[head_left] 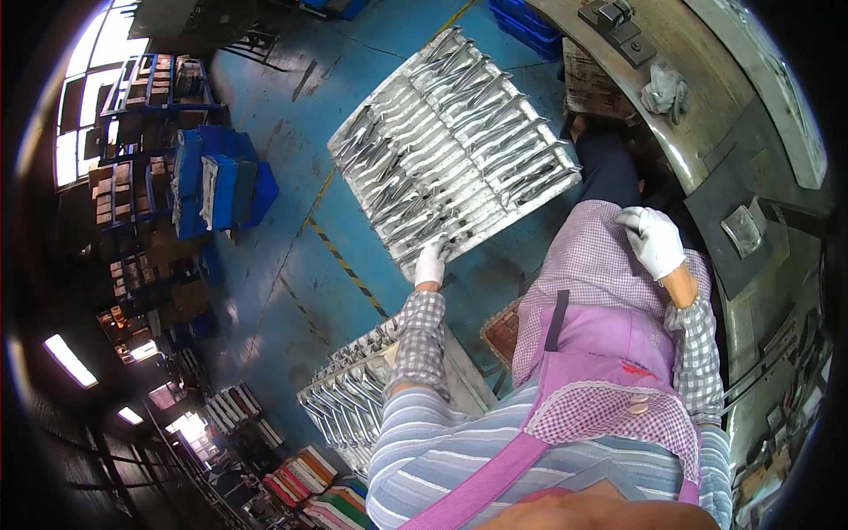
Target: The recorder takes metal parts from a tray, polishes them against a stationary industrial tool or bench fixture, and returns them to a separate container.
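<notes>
My left hand [430, 262], in a white glove, reaches to the near corner of a pale, worn tray [495, 231]. Its fingers are closed together around the end of a slim metal part, mostly hidden by the glove. Rows of similar grey metal parts [468, 97] lie across the tray, with more heaped along its left side [371, 146]. Above my lap hangs my right hand [654, 243], also gloved in white. Its fingers are loosely bent and apart, and nothing shows in them.
A second rack of bent metal parts [344, 411] stands by my left elbow. The metal workbench [707, 132] curves along my right, bearing a clamp-like block [618, 31] and a crumpled plastic bag [664, 91]. Blue bins [225, 181] are stacked on the blue floor to the left.
</notes>
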`<state>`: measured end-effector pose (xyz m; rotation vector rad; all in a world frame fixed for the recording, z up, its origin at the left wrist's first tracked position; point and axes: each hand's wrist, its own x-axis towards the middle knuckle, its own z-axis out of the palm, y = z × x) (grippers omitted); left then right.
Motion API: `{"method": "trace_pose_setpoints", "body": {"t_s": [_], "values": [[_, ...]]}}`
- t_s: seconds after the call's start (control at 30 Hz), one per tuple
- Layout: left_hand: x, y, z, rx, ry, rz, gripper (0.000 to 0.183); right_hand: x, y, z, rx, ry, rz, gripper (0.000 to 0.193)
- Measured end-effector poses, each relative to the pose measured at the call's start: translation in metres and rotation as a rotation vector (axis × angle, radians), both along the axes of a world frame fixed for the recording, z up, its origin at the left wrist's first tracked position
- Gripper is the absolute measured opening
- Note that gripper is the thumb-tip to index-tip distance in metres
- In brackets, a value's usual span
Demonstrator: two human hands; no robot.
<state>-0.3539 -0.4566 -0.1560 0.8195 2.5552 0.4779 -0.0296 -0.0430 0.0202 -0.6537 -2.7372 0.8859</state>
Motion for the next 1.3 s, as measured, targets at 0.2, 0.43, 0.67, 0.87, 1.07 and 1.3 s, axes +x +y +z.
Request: {"method": "trace_pose_setpoints", "body": {"t_s": [0.2, 0.43, 0.67, 0.87, 1.07, 1.3], "values": [[-0.023, 0.004, 0.012, -0.376, 0.334, 0.118, 0.033, 0.02, 0.004, -0.008, -0.064, -0.113, -0.065, 0.02], [-0.06, -0.025, 0.027, -0.769, 0.402, -0.052, 0.02, 0.008, 0.006, -0.015, -0.075, -0.142, 0.053, 0.018], [-0.026, 0.097, 0.16, -0.781, 0.074, -0.167, 0.036, 0.058, 0.009, -0.027, -0.268, -0.047, -0.09, 0.02], [0.153, 0.26, 0.172, 0.194, -0.954, -0.391, 0.044, 0.042, -0.005, -0.013, -1.174, 0.354, -0.221, 0.048], [0.267, 0.36, 0.151, 0.46, -0.765, -0.607, 0.037, 0.147, 0.055, 0.066, -0.501, 0.382, -0.536, 0.023], [0.307, 0.405, 0.18, 0.543, -0.566, -0.672, 0.02, 0.171, 0.111, 0.056, -0.2, 0.345, -1.019, 0.034]]}}
